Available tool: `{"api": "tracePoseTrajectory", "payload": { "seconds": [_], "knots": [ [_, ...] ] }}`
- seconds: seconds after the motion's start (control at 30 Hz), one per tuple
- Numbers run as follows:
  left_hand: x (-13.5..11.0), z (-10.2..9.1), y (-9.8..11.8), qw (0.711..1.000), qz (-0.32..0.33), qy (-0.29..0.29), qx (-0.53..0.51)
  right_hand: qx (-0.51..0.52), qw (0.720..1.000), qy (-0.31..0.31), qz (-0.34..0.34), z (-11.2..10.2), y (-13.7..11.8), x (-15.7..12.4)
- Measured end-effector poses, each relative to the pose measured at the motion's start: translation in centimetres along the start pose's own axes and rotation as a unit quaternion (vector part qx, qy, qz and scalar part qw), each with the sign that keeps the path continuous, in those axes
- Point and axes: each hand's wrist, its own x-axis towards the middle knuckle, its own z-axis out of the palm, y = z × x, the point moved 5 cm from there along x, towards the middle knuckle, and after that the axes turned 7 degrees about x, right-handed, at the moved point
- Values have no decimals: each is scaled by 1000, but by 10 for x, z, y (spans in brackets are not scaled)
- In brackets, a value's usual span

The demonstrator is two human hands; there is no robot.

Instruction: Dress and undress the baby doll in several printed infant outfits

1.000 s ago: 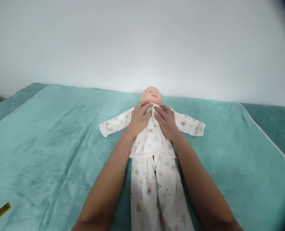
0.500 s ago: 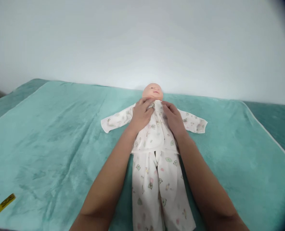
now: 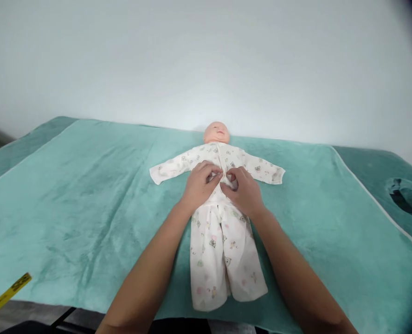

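A baby doll lies on its back, head toward the wall and arms spread to the sides. It wears a white printed long-sleeved top and matching white printed trousers. My left hand pinches the top's front edge at mid-chest, thumb and forefinger together. Facing it, my right hand has its fingers curled on the same front seam, thumb lower down. The fingertips of both hands almost meet. Whatever small fastening lies between them is hidden.
A pale green blanket with a white-edged border covers the table against a white wall. A yellow strip with dark marks juts in at lower left. A dark curved object under something clear lies at far right.
Both hands have moved from the doll's collar down to mid-chest and closed on the front seam. The view has shifted back, so the trouser ends and the table's near edge now show.
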Motion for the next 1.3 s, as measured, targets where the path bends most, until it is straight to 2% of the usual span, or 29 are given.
{"api": "tracePoseTrajectory", "payload": {
  "seconds": [0.2, 0.3, 0.37, 0.47, 0.53, 0.63, 0.7, 0.8, 0.97, 1.17, 1.3],
  "knots": [
    [4, -1, -11, 995, -54, -23, -79, -33, 996, -48, 63, 6, -5, 16],
    [5, 0, -14, 994, -65, -27, -85, -43, 994, -54, 88, 8, -2, 24],
    [7, -1, -14, 995, -60, -33, -71, -19, 994, -54, 88, 6, 1, 27],
    [8, -1, -13, 995, -57, -61, -56, 87, 988, -74, 107, 2, 10, 30],
    [8, -1, -13, 993, -62, -77, -56, 184, 966, -92, 154, -1, 17, 30],
    [8, -1, -13, 993, -62, -84, -62, 321, 917, -92, 216, -2, 24, 29],
    [8, 0, -13, 992, -56, -87, -66, 379, 893, -79, 230, 0, 23, 28],
    [9, -1, -14, 990, -54, -93, -87, 414, 877, -63, 237, 5, 20, 26],
    [11, -4, -18, 984, -61, -91, -143, 399, 890, -69, 211, 12, 16, 23],
    [10, -3, -14, 983, -63, -90, -144, 399, 892, -87, 194, 13, 20, 24],
    [9, -2, -10, 983, -68, -85, -146, 375, 903, -96, 186, 12, 18, 24]
  ]
}}
